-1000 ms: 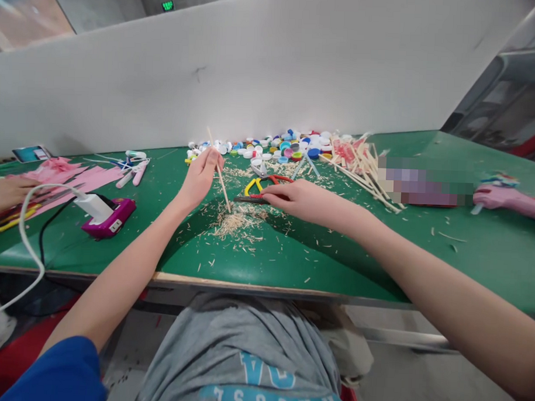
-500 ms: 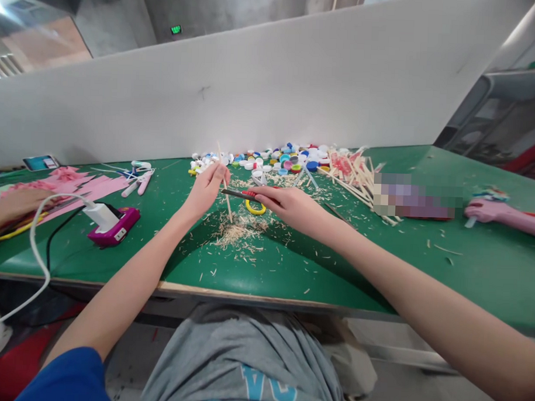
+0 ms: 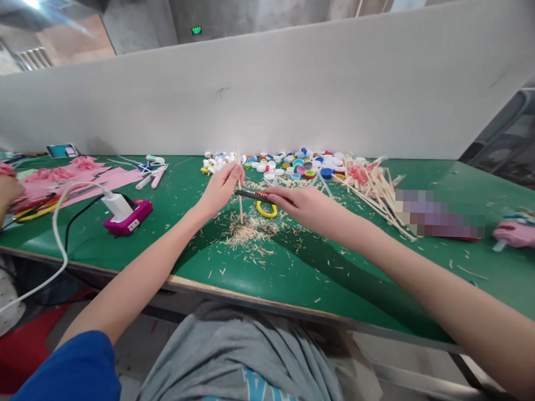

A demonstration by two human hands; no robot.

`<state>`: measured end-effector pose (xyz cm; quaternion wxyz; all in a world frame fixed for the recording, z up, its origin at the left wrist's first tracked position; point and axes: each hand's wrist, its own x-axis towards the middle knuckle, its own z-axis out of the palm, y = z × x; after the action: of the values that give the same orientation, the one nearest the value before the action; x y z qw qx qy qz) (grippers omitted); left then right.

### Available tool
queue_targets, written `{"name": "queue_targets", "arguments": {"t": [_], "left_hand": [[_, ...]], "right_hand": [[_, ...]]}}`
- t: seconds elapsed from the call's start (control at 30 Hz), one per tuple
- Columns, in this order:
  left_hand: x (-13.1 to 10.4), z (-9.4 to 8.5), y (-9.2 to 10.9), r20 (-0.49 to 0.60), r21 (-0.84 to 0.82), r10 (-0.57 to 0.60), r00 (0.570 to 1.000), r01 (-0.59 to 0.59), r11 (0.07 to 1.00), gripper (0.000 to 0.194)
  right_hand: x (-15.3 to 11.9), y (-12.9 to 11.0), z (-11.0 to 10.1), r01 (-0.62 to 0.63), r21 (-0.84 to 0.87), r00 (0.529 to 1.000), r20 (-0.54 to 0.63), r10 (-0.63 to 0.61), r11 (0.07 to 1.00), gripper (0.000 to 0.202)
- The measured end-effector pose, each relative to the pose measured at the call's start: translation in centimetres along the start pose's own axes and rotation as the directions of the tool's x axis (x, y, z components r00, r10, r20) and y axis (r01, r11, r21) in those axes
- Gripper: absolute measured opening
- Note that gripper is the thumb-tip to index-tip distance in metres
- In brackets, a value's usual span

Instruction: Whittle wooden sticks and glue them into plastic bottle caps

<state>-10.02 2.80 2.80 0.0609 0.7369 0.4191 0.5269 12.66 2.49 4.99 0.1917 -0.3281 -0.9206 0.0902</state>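
My left hand (image 3: 223,187) is closed round a thin wooden chopstick (image 3: 241,209), held nearly upright with its lower end in a pile of wood shavings (image 3: 247,232). From the right, my right hand (image 3: 299,203) grips a utility knife (image 3: 249,194) with a red and black handle. Its dark blade points left and meets the stick just below my left fingers; whether it is cutting in cannot be made out. A yellow ring (image 3: 267,211) lies under the knife, partly behind it.
Bottle caps (image 3: 299,165) are heaped along the white partition (image 3: 271,95). Chopsticks (image 3: 384,196) lie piled at right, near a pink glue gun (image 3: 521,234). A purple power strip (image 3: 129,218) with a white cable, pink paper (image 3: 114,180) and another person's hand (image 3: 2,194) are at left.
The view has turned a little left, so things sit further right in the picture. Both hands keep their grips on stick and knife. The other person's hand has drawn away from the pink paper.
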Motion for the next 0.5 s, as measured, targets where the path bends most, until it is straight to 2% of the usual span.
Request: {"name": "queue_targets", "arguments": {"t": [0.37,0.5], "left_hand": [[0.09,0.07,-0.36,-0.036,0.017,-0.006,0.999,0.006,1.0,0.047],[0.0,0.19,-0.58,-0.062,0.011,-0.003,0.998,0.003,1.0,0.047]], "right_hand": [[0.25,-0.44,-0.33,-0.021,0.12,0.998,0.054,0.015,0.993,0.044],[0.49,-0.48,0.12,-0.019,0.119,1.0,0.025,0.016,0.993,0.043]]}}
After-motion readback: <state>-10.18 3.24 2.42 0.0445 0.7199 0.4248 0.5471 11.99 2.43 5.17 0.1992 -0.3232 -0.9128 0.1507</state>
